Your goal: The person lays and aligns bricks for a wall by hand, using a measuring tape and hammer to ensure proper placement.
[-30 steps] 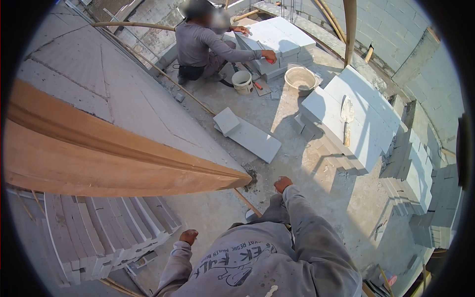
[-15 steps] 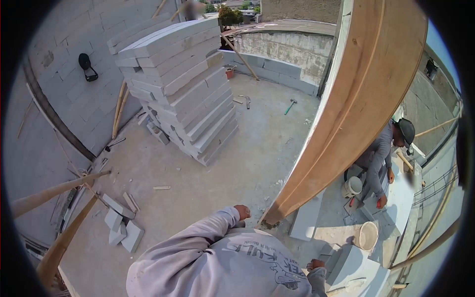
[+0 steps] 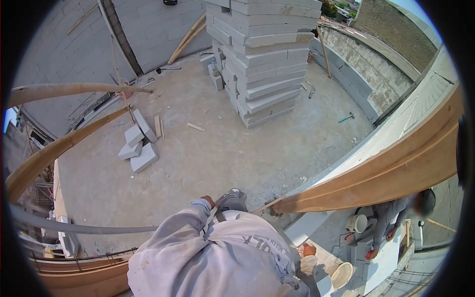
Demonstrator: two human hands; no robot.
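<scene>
My left hand [image 3: 209,201] hangs in front of my grey sweatshirt [image 3: 208,252], its fingers curled, with no object showing in it. Just beyond it, my shoe [image 3: 232,199] and trouser leg show on the concrete floor. My right hand [image 3: 309,249] is low at my right side, fingers also curled and nothing visible in them. It is nearest to a pale block [image 3: 308,225] on the floor and a beige bucket [image 3: 341,275], apart from both. A wooden door frame [image 3: 366,190] stands ahead to my right.
A tall stack of light blocks [image 3: 269,64] stands ahead. Loose blocks [image 3: 143,157] lie to the left near wooden poles [image 3: 74,143]. A hammer [image 3: 346,118] rests on the floor. Beyond the frame, a co-worker [image 3: 396,218] bends over a block beside a white bucket [image 3: 356,223].
My view has turned left and downward, so the block stack and door frame sit further right. My foot now shows below my left hand. Both hands remain curled.
</scene>
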